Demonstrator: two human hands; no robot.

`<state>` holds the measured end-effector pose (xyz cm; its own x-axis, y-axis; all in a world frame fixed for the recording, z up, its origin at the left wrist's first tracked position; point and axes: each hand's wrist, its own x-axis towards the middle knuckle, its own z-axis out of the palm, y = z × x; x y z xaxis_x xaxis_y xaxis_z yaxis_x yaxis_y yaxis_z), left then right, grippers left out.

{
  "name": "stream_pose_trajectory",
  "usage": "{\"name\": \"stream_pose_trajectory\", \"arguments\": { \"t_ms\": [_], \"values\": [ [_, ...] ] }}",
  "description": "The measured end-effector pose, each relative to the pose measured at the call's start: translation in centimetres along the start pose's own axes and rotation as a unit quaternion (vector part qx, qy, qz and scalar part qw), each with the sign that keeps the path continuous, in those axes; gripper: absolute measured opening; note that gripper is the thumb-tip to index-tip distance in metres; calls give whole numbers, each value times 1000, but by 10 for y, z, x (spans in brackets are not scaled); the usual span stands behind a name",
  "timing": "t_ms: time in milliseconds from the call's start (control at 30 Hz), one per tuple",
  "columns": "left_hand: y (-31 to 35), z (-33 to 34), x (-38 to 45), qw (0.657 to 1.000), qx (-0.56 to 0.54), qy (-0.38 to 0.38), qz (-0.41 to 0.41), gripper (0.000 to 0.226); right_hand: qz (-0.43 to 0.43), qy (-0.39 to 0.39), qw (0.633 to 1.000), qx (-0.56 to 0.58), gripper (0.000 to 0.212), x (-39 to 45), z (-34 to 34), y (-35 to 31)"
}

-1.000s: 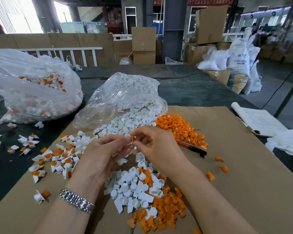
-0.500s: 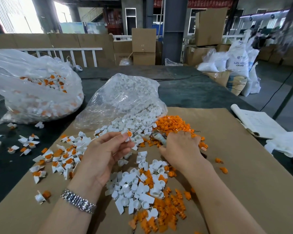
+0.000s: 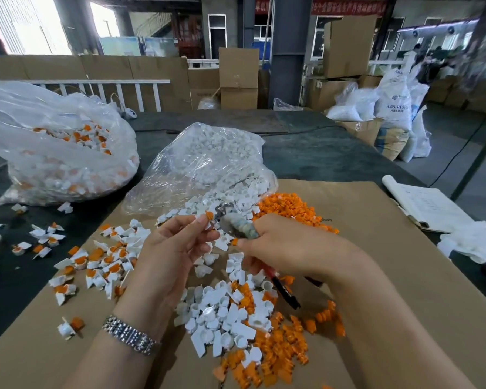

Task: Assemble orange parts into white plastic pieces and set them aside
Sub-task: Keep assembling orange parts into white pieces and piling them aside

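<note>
Head view: my left hand (image 3: 177, 248) pinches a white piece with its orange part (image 3: 209, 215) at the fingertips, above the cardboard (image 3: 376, 248); my right hand (image 3: 289, 245) grips pliers (image 3: 236, 227), nose at the part. Seating looks under way; next, probably a steady squeeze.

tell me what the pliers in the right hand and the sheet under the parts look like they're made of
Pliers: the head looks like dull grey metal, blurred by motion; the handles look coated in red and black plastic or rubber, slightly glossy. Sheet: brown corrugated cardboard by its matte tan face, though no cut edge shows the fluting.
</note>
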<state>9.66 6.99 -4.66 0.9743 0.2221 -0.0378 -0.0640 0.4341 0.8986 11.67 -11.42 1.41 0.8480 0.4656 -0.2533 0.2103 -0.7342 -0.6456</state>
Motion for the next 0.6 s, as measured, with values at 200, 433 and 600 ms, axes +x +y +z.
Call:
{"name": "stream_pose_trajectory", "arguments": {
  "t_ms": [200, 433, 600],
  "values": [
    [-1, 1, -2, 1000, 17, 4, 11, 18, -18, 5, 1000, -14, 35, -1, 10, -8],
    [-3, 0, -5, 998, 49, 17, 20, 11, -28, 32, 999, -23, 37, 4, 24, -7],
    [-3, -2, -4, 998, 43, 30, 19, 8, -31, 97, 993, -61, 39, 14, 37, -2]
  ]
}}
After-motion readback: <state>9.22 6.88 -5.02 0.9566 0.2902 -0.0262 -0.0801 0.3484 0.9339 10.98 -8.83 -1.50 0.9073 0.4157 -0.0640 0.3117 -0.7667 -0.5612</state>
